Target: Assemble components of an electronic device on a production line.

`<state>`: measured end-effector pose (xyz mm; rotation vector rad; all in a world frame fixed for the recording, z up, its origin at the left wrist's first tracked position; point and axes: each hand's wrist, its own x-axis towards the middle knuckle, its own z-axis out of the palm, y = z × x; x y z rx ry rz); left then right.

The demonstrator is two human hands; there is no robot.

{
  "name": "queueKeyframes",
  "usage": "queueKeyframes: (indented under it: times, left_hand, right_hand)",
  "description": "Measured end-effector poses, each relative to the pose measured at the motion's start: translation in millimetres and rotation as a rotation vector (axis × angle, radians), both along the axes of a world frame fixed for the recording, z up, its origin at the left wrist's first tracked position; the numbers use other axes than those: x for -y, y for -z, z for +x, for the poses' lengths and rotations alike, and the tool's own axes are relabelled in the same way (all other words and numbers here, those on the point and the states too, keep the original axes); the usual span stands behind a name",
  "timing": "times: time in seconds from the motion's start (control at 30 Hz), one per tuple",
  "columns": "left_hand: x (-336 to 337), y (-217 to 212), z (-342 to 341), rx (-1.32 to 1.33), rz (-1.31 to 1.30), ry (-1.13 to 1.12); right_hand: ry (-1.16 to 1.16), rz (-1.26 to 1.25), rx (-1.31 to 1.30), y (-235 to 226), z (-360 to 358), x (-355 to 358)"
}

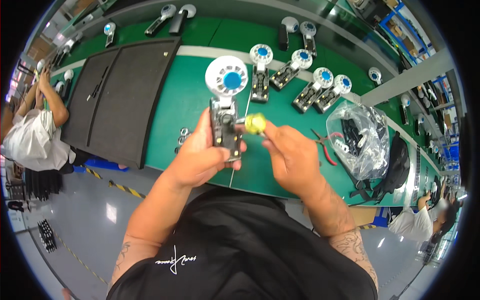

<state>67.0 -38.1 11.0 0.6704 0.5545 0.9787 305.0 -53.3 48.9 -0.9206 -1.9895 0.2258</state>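
Note:
My left hand (pixel 197 155) is closed around the black body of a handheld fan (pixel 226 77), held upright above the bench. Its white round head has a blue centre, and the body's inside is exposed toward me. My right hand (pixel 291 155) grips a short screwdriver (pixel 255 123) by its clear yellow handle. The shaft points left at the fan's body; whether its tip touches is too small to tell. Small round metallic parts (pixel 184 132) lie on the green bench just left of my left hand.
Several similar fans (pixel 260 85) lie farther back. Right of my hands are red-handled pliers (pixel 327 150), a clear plastic bag (pixel 357 142) of black parts and a black bag (pixel 395 165). A dark panel (pixel 120 95) covers the bench's left. People sit at both sides.

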Motion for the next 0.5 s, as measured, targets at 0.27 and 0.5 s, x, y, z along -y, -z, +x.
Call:
queueKeyframes:
  times: [0.27, 0.5]
  left_hand:
    - [-6.5, -14.8, 3.9, 0.133, -0.142, -0.085]
    - [-10.0, 1.3, -2.3, 0.145, 0.031, -0.102]
  right_hand:
    - [0.025, -0.151, 0.159, 18.3, -4.7, -1.3]
    - [-0.023, -0.227, 0.13, 27.1, -3.8, -1.8]
